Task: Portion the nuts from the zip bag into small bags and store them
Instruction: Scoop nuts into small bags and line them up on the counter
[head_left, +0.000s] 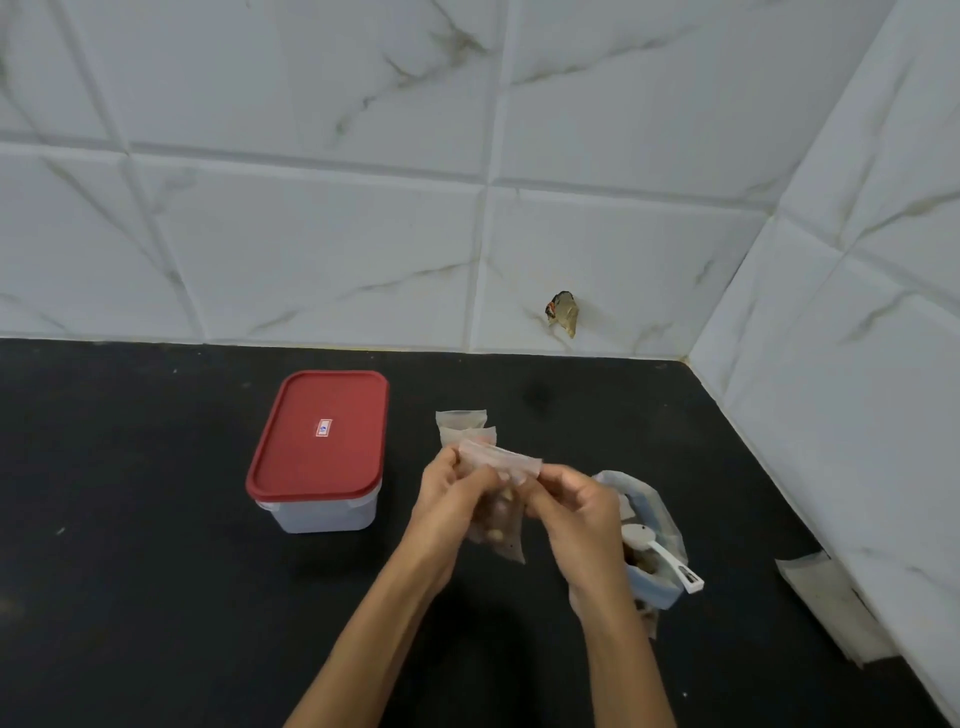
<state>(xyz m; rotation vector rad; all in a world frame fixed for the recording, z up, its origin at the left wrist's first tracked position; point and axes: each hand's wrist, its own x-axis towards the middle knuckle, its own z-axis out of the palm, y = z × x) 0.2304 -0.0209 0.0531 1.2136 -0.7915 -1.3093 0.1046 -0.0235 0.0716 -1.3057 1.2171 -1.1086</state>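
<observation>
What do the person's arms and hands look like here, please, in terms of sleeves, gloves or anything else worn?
Both forearms are bare as far as the picture shows, with no sleeves in view. The left hand and the right hand are ungloved. No watch, bracelet or ring can be made out.

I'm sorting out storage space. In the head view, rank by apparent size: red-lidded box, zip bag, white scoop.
1. Red-lidded box
2. Zip bag, partly hidden by the right hand, so its full extent is unsure
3. White scoop
</observation>
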